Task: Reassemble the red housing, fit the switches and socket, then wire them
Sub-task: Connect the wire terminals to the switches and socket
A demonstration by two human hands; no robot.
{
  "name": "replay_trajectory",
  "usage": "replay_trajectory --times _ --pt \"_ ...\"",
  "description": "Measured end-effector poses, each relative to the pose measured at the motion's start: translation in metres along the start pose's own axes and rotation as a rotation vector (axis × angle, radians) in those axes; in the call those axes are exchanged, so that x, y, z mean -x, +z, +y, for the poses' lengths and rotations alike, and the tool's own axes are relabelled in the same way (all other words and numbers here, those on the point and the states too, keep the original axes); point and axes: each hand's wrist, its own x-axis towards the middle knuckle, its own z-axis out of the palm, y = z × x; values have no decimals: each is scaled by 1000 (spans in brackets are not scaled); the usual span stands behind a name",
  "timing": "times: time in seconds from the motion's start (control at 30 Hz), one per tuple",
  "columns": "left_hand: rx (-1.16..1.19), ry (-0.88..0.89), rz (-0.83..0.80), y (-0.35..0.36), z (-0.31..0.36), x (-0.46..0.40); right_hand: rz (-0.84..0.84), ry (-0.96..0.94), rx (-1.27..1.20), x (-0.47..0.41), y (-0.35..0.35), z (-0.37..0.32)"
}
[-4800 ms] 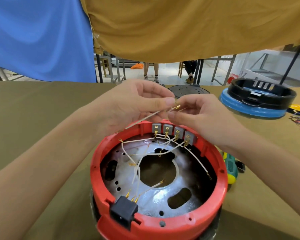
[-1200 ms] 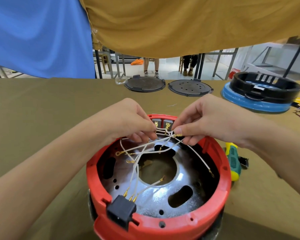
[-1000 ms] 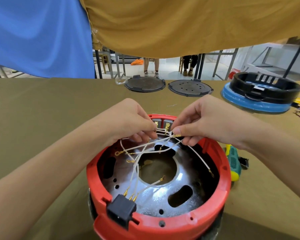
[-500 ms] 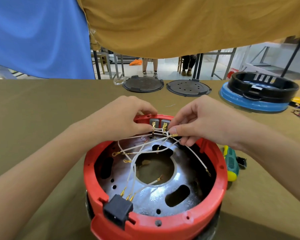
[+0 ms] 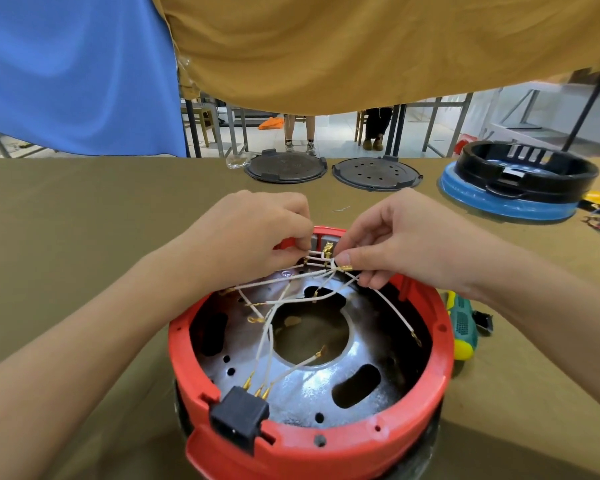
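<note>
The red housing [image 5: 312, 441] sits open side up on the olive-covered table [image 5: 66, 209], nearest the viewer, with a shiny metal plate [image 5: 326, 386] inside it. A black socket [image 5: 239, 416] is fitted in the near rim, three brass-tipped white wires [image 5: 267, 341] running from it across the plate toward the far rim. Grey switches [image 5: 321, 244] are mounted at the far rim, mostly hidden behind the fingers.

The left hand [image 5: 250, 233] is at the far rim, its grip closed: thumb and curled fingers pinch white wires beside the switches. The right hand [image 5: 406, 240] is opposite it, grip likewise closed, thumb and forefinger pinching a brass terminal [image 5: 345, 269] on a white wire just in front of the switches. One further white wire [image 5: 395, 310] trails loose along the right inner wall.

A green and yellow screwdriver [image 5: 461, 327] lies on the table touching the housing's right side. At the far edge rest two dark round lids [image 5: 286, 167], and to the right a black ring on a blue base [image 5: 520, 181].
</note>
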Motion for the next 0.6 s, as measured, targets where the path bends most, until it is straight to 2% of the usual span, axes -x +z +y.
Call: replay_trajectory --times 0.2,0.33,0.47,0.6 --pt "45 -93 18 0 -2 0 1 -65 84 -2 1 3" --pt "141 -188 -18 -5 -6 -1 52 -189 300 -5 -6 5" --pt "132 -217 -52 -3 -6 -1 49 -251 439 -8 -7 10" --pt "161 -226 -33 -2 -6 0 -1 -271 441 -11 -8 16"
